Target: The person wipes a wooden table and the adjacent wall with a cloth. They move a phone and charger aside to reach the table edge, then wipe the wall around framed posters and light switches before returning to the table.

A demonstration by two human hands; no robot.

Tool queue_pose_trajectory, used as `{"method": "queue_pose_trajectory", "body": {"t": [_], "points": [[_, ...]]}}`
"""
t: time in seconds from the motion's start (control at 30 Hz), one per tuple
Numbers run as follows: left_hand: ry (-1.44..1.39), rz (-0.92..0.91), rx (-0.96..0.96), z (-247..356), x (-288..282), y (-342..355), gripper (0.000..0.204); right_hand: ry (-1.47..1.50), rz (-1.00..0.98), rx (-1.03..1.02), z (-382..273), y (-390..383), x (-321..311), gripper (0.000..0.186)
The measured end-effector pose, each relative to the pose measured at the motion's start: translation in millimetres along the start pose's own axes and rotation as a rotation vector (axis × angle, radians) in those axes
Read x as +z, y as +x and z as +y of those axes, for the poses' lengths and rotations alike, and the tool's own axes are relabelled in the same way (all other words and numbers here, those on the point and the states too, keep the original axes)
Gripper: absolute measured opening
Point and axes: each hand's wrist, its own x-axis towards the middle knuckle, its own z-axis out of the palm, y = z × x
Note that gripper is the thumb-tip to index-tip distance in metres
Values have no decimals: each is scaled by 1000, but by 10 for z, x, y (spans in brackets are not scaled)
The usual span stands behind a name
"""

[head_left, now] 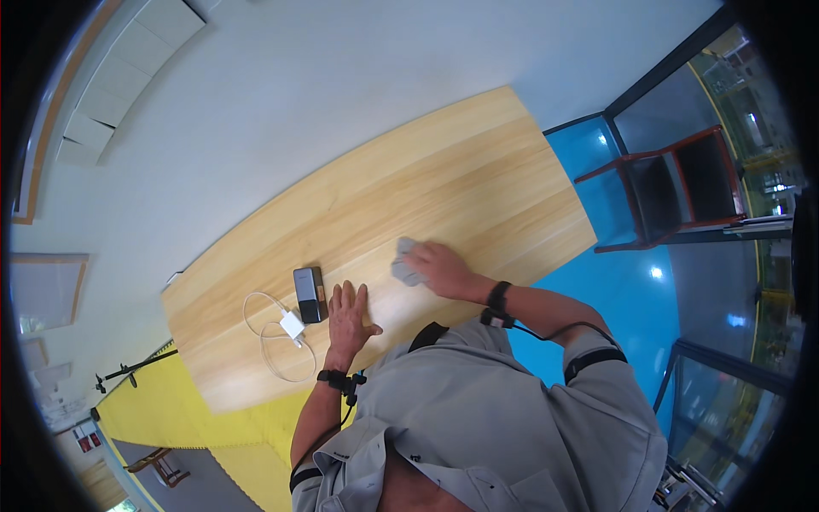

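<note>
On the wooden table (444,171), at the left, lies a white cable (266,337) in loops with a small white charger (293,324), touching a dark power bank (309,293). Just beside the power bank, the left hand (348,314) rests flat on the wood, fingers spread, holding nothing. More to the right, the right hand (442,266) presses down on a grey cloth (406,263), fingers bent over it. A red chair (674,188) stands far right on the blue floor (623,299).
</note>
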Motion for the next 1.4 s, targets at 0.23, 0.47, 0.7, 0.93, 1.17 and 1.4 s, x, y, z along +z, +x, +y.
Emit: {"method": "queue_pose_trajectory", "body": {"t": [0.23,0.47,0.7,0.93,1.17,1.4], "points": [[0,-2,-14,29,-30,-14,114,-204,185,486,991,-794,-645,68],[-17,-3,-14,6,-26,-19,115,-400,356,882,2306,-804,-1105,70],[-54,15,-21,-14,-28,-27,112,-412,348,844,2471,302,-880,67],[-58,-31,-51,-13,-60,-6,113,-249,312,348,1461,1500,46,69],[-46,-41,-63,-13,-74,-10,114,-14,122,47,71,2073,707,59],[-44,-16,-38,-21,-34,-22,116,36,-57,-152,-313,1576,656,55]]}}
